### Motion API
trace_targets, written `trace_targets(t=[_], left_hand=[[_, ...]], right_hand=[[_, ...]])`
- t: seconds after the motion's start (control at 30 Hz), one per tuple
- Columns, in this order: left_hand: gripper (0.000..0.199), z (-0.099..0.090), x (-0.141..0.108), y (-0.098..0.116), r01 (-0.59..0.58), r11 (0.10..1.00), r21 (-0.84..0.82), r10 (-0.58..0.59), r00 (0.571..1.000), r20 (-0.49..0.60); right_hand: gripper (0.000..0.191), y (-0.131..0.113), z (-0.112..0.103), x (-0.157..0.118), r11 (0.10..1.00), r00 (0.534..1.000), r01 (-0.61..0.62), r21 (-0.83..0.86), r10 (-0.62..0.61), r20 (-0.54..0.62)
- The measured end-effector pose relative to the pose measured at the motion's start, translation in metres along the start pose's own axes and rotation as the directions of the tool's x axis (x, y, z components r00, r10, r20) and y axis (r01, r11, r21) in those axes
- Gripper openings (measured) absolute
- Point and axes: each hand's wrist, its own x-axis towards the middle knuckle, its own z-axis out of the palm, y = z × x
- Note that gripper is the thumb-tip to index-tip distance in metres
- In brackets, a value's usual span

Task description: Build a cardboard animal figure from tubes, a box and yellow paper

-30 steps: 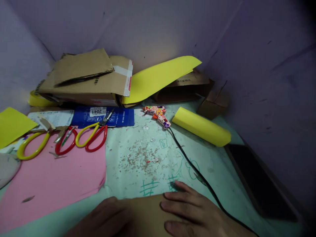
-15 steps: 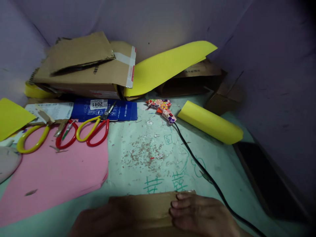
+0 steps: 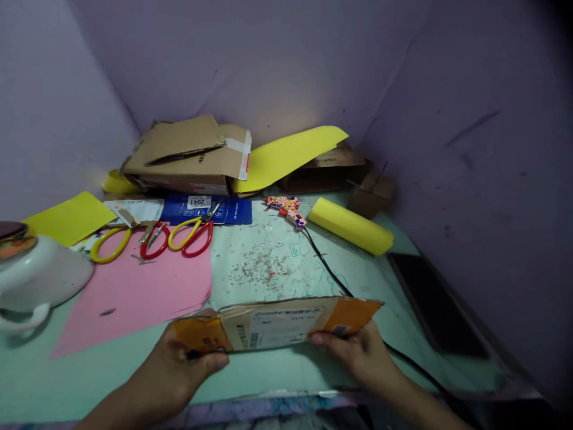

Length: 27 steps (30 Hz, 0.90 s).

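Between my two hands I hold a strip of cardboard [image 3: 284, 325] with orange ends and a printed white label facing me. My left hand [image 3: 179, 364] grips its left end, thumb along the lower edge. At the other end my right hand [image 3: 358, 352] is closed on it, thumb on the near face and the other fingers hidden behind. The cardboard is tilted up above the near part of the green table cover [image 3: 277, 376]. Beyond it lies a floral glue gun [image 3: 289, 210] with a black cord [image 3: 329, 269] running toward my right arm.
Scissors with red and yellow handles [image 3: 197, 239] lie on pink paper [image 3: 147, 292]. A white mug [image 3: 49, 275] stands at left. Cardboard boxes [image 3: 188, 161] and yellow sheets [image 3: 290, 158] line the back. A yellow roll [image 3: 351, 226] and a dark phone-like slab [image 3: 434, 304] are right.
The cardboard has been lifted and turned, so its printed side now faces me. Both hands have shifted to grip its two ends. The view has tilted up and pulled back.
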Motion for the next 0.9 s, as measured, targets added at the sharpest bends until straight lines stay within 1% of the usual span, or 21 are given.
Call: trace_targets(t=[0.03, 0.07, 0.1, 0.13, 0.2, 0.23, 0.27, 0.3, 0.37, 0.43, 0.5, 0.53, 0.57, 0.63, 0.7, 0.73, 0.77, 0.8, 0.83, 0.87, 0.9], left_hand=[[0.012, -0.002, 0.000, 0.001, -0.071, 0.996, 0.052, 0.070, 0.997, 0.029], [0.010, -0.005, 0.001, 0.001, -0.173, 0.980, 0.100, 0.165, 0.983, 0.084], [0.013, -0.007, 0.003, 0.000, -0.285, 0.951, 0.116, 0.267, 0.952, 0.150], [0.018, -0.009, 0.004, -0.003, -0.397, 0.911, 0.111, 0.368, 0.905, 0.213], [0.027, -0.011, 0.006, -0.011, -0.574, 0.811, 0.113, 0.525, 0.799, 0.293], [0.030, -0.010, 0.006, -0.017, -0.624, 0.766, 0.154, 0.565, 0.768, 0.302], [0.032, -0.009, 0.006, -0.023, -0.657, 0.720, 0.222, 0.588, 0.748, 0.307], [0.035, -0.008, 0.005, -0.029, -0.671, 0.681, 0.294, 0.595, 0.741, 0.311], [0.041, -0.005, 0.005, -0.035, -0.657, 0.645, 0.389, 0.570, 0.753, 0.327], [0.038, -0.003, 0.008, -0.035, -0.617, 0.667, 0.418, 0.516, 0.787, 0.339], [0.030, -0.002, 0.014, -0.031, -0.552, 0.712, 0.434, 0.431, 0.831, 0.351], [0.028, -0.002, 0.017, -0.028, -0.533, 0.722, 0.441, 0.401, 0.842, 0.361], [0.028, -0.003, 0.019, -0.025, -0.532, 0.721, 0.444, 0.388, 0.841, 0.378], [0.034, -0.004, 0.022, -0.021, -0.572, 0.695, 0.435, 0.402, 0.812, 0.424], [0.038, -0.006, 0.023, -0.018, -0.634, 0.657, 0.408, 0.446, 0.763, 0.467], [0.037, -0.006, 0.023, -0.017, -0.659, 0.638, 0.398, 0.466, 0.742, 0.481], [0.033, -0.006, 0.023, -0.017, -0.669, 0.628, 0.398, 0.470, 0.733, 0.492], [0.026, -0.006, 0.024, -0.017, -0.661, 0.630, 0.407, 0.455, 0.739, 0.497], [0.020, -0.005, 0.024, -0.017, -0.632, 0.649, 0.423, 0.419, 0.761, 0.495], [0.017, -0.004, 0.025, -0.018, -0.582, 0.683, 0.441, 0.364, 0.795, 0.486], [0.020, -0.002, 0.026, -0.019, -0.508, 0.729, 0.459, 0.286, 0.834, 0.471]], right_hand=[[0.029, 0.001, -0.004, 0.000, 0.999, 1.000, 0.010, -0.036, -0.009, 0.021], [0.031, 0.002, -0.008, 0.000, 0.994, 0.996, 0.051, -0.096, -0.043, 0.080], [0.033, 0.003, -0.014, 0.000, 0.976, 0.979, 0.138, -0.166, -0.108, 0.175], [0.035, 0.005, -0.019, 0.001, 0.939, 0.939, 0.257, -0.227, -0.188, 0.288], [0.036, 0.009, -0.029, 0.002, 0.834, 0.812, 0.484, -0.265, -0.315, 0.492], [0.034, 0.011, -0.033, 0.002, 0.789, 0.763, 0.553, -0.267, -0.352, 0.543], [0.031, 0.013, -0.035, 0.002, 0.756, 0.744, 0.590, -0.283, -0.373, 0.555], [0.031, 0.014, -0.036, 0.002, 0.735, 0.745, 0.603, -0.311, -0.379, 0.549], [0.038, 0.016, -0.035, 0.000, 0.693, 0.757, 0.610, -0.384, -0.366, 0.541], [0.043, 0.015, -0.033, -0.002, 0.653, 0.760, 0.612, -0.446, -0.330, 0.560], [0.044, 0.015, -0.031, -0.002, 0.613, 0.747, 0.631, -0.475, -0.317, 0.584], [0.044, 0.014, -0.031, -0.002, 0.588, 0.740, 0.646, -0.487, -0.327, 0.588], [0.043, 0.012, -0.031, -0.002, 0.567, 0.734, 0.660, -0.493, -0.343, 0.587], [0.042, 0.004, -0.031, -0.001, 0.547, 0.731, 0.669, -0.504, -0.361, 0.578], [0.042, -0.007, -0.031, 0.001, 0.588, 0.742, 0.642, -0.492, -0.315, 0.592], [0.043, -0.012, -0.030, 0.002, 0.633, 0.749, 0.613, -0.472, -0.278, 0.601], [0.043, -0.015, -0.029, 0.003, 0.695, 0.768, 0.563, -0.447, -0.239, 0.594], [0.041, -0.015, -0.028, 0.004, 0.758, 0.796, 0.498, -0.421, -0.208, 0.568], [0.035, -0.013, -0.027, 0.005, 0.816, 0.838, 0.410, -0.408, -0.160, 0.521], [0.029, -0.009, -0.025, 0.005, 0.857, 0.879, 0.322, -0.402, -0.114, 0.462], [0.023, -0.003, -0.023, 0.005, 0.887, 0.919, 0.229, -0.400, -0.062, 0.389]])
